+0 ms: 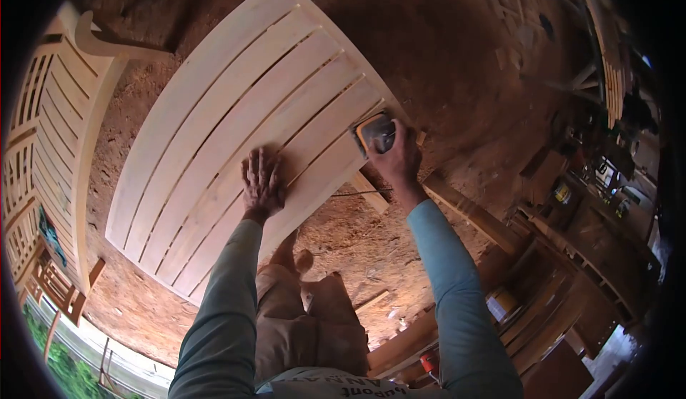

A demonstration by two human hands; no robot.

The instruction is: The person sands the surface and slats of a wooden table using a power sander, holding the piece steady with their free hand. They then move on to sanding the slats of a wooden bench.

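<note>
A pale slatted wooden tabletop (236, 106) with curved sides spreads out in front of me. My left hand (264, 181) lies flat on its slats near the close edge, fingers spread. At the right edge, my right hand (397, 157) is wrapped round a yellow-and-black power sander (376, 133). The sander's base rests on the corner of the tabletop; my palm and fingers cover part of its body. Beneath the right forearm, a thin dark cord (357, 193) runs past a short wooden piece (370, 193).
A slatted wooden bench (82, 113) stands on the left with a green cloth (51, 234) on it. Lumber (471, 213) lies to the right, near a cluttered workbench (579, 249). A yellow-labelled can (501, 304) is at lower right. Sawdust covers the dirt floor (457, 99).
</note>
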